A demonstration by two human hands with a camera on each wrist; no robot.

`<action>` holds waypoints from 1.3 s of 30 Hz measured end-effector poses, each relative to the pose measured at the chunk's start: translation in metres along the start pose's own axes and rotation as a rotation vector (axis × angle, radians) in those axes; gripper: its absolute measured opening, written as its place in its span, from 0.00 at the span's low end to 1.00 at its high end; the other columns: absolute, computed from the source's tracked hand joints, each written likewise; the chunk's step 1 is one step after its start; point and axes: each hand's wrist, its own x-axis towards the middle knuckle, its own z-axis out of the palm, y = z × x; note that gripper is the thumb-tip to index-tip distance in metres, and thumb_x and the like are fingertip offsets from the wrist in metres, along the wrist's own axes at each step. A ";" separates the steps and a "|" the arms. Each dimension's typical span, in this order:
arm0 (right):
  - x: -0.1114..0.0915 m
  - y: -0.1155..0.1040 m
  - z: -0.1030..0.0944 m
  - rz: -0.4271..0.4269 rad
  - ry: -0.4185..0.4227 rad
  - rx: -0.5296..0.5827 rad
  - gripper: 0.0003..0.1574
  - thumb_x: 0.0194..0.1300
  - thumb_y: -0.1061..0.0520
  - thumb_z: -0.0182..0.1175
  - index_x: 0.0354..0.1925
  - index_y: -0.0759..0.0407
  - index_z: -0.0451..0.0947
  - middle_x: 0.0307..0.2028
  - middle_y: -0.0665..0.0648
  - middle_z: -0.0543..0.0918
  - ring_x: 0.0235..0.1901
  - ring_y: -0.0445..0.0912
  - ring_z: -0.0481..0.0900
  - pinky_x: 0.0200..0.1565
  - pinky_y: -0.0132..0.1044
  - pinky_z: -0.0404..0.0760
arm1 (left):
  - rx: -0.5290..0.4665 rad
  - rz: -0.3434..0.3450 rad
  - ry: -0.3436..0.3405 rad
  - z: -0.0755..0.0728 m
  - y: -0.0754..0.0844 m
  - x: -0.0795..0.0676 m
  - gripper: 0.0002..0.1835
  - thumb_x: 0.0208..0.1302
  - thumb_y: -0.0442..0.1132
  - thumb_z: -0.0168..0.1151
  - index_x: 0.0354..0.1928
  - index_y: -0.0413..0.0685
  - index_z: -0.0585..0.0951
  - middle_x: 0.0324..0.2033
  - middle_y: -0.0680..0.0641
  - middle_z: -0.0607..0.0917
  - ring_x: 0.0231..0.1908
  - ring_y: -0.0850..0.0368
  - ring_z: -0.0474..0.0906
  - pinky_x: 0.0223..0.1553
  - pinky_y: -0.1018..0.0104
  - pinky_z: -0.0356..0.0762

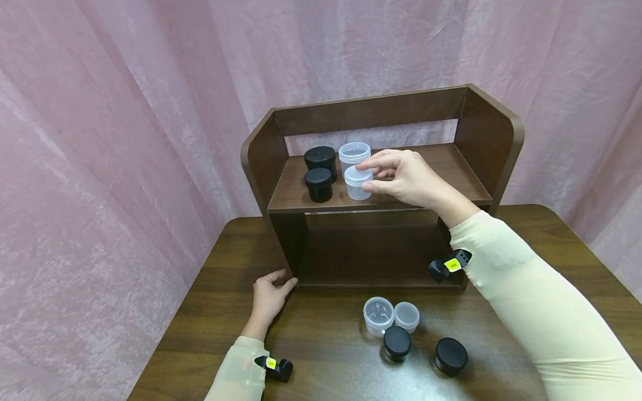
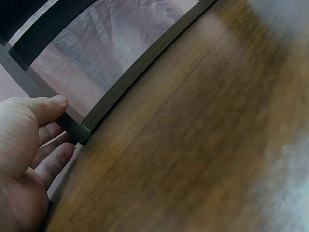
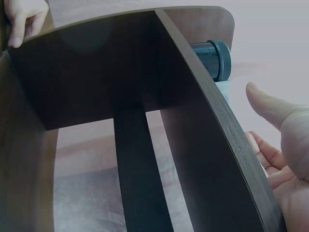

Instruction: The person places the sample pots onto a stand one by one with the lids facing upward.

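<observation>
At the upper level of a brown wooden shelf [image 1: 381, 206], my right hand [image 1: 406, 175] is spread around a small clear lidded jar [image 1: 357, 190]. In the right wrist view, a gap shows between the thumb [image 3: 265, 104] and the jars. Behind the small jar stands a larger clear jar [image 1: 354, 149]. Left of them are a large black jar [image 1: 321, 158] and a small black jar [image 1: 319, 186], one before the other. My left hand [image 1: 269, 301] grips the lower front corner of the shelf's left side panel, thumb and fingers on either side of it [image 2: 72, 128].
On the wooden table [image 1: 321, 356] before the shelf stand two clear jars, one larger [image 1: 378, 314] and one smaller [image 1: 407, 316]. A black jar [image 1: 397, 342] is close in front of them, and another black jar [image 1: 451, 355] is further right. A pink curtain [image 1: 150, 139] hangs behind.
</observation>
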 end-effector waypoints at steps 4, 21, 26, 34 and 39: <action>0.001 0.001 0.000 -0.007 0.003 -0.010 0.22 0.52 0.59 0.74 0.48 0.58 0.84 0.46 0.54 0.83 0.36 0.44 0.80 0.36 0.29 0.78 | -0.007 -0.002 0.000 0.000 0.000 0.000 0.18 0.54 0.37 0.73 0.46 0.36 0.84 0.42 0.38 0.85 0.41 0.49 0.84 0.38 0.64 0.81; 0.003 0.004 0.003 0.030 0.010 0.062 0.22 0.52 0.60 0.73 0.48 0.58 0.85 0.47 0.54 0.82 0.37 0.45 0.81 0.34 0.29 0.79 | -0.012 -0.014 -0.011 -0.001 0.000 0.000 0.19 0.54 0.37 0.73 0.47 0.35 0.84 0.44 0.38 0.85 0.41 0.50 0.84 0.38 0.64 0.81; 0.005 0.004 0.005 0.052 0.020 0.083 0.22 0.52 0.61 0.73 0.48 0.60 0.84 0.48 0.57 0.82 0.39 0.46 0.81 0.36 0.28 0.79 | -0.005 -0.008 -0.007 -0.002 0.001 0.001 0.18 0.53 0.36 0.73 0.45 0.36 0.84 0.42 0.40 0.86 0.41 0.50 0.84 0.38 0.64 0.81; 0.006 0.003 0.007 0.082 0.026 0.124 0.23 0.52 0.63 0.73 0.49 0.62 0.83 0.48 0.58 0.81 0.43 0.50 0.81 0.43 0.28 0.79 | -0.004 0.002 -0.011 -0.004 0.002 0.001 0.18 0.54 0.37 0.73 0.46 0.35 0.84 0.42 0.39 0.85 0.42 0.48 0.83 0.38 0.64 0.81; 0.007 0.003 0.009 0.083 0.034 0.143 0.22 0.52 0.63 0.72 0.49 0.63 0.83 0.47 0.58 0.81 0.44 0.50 0.80 0.44 0.29 0.79 | -0.010 0.000 -0.008 -0.005 0.003 0.000 0.19 0.54 0.37 0.73 0.47 0.35 0.84 0.43 0.38 0.85 0.41 0.48 0.84 0.39 0.62 0.81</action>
